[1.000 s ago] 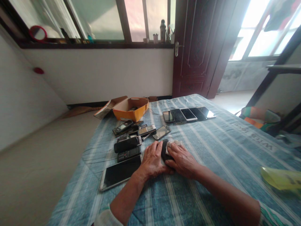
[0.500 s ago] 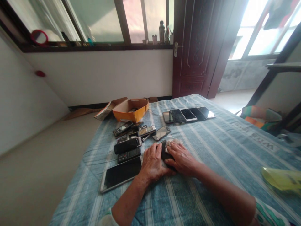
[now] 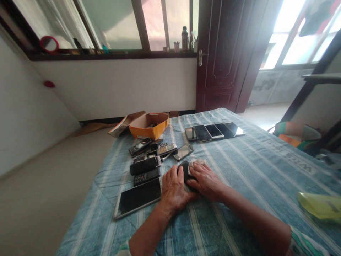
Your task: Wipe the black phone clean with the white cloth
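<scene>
L hand (image 3: 174,188) is curled round a dark phone (image 3: 184,166), R hand (image 3: 206,179) pressing a bunched pale cloth (image 3: 190,168) on it. Orange box (image 3: 150,133) sits nr far L corner of the striped sheet (image 3: 255,177).

From here I can pick out one line of big pale capitals (image 3: 290,156), printed on the blue striped cloth (image 3: 239,177) near its right side. The W at the near end is the clearest, and a T seems to follow; the letters farther along blur, so I can't vouch for the whole wording. The yellow bag (image 3: 319,204) carries dark marks I can't read, and the keys on the silver phone (image 3: 167,149) are too small to make out.
</scene>
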A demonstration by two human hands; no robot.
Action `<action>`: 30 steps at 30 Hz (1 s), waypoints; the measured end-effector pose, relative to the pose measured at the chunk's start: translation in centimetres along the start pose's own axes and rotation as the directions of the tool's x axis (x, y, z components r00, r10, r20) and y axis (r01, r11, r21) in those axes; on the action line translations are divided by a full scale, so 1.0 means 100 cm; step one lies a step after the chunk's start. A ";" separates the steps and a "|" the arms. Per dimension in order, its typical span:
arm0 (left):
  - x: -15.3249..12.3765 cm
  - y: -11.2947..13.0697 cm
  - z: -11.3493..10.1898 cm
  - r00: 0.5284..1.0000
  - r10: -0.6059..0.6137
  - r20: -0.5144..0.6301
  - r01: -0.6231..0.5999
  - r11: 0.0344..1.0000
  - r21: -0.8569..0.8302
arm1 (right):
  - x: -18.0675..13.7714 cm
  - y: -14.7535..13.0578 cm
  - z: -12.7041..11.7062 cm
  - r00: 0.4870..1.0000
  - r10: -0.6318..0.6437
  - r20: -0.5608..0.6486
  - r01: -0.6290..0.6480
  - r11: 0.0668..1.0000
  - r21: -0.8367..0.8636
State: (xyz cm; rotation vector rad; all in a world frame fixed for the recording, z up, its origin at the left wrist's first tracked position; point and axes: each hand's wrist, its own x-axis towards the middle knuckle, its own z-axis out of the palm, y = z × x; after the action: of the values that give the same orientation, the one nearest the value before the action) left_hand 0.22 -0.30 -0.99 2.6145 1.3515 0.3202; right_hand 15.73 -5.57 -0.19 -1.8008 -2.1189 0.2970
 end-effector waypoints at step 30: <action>-0.009 0.012 0.003 0.991 -0.057 -0.117 0.076 0.983 0.170 | -0.013 0.002 0.005 0.999 0.025 -0.024 -0.025 1.000 0.011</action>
State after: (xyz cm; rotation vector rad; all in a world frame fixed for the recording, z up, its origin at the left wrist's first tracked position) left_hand 0.79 -1.74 -1.08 2.7199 1.5663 0.3589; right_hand 15.95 -6.81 -0.88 -1.8167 -2.0759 0.2916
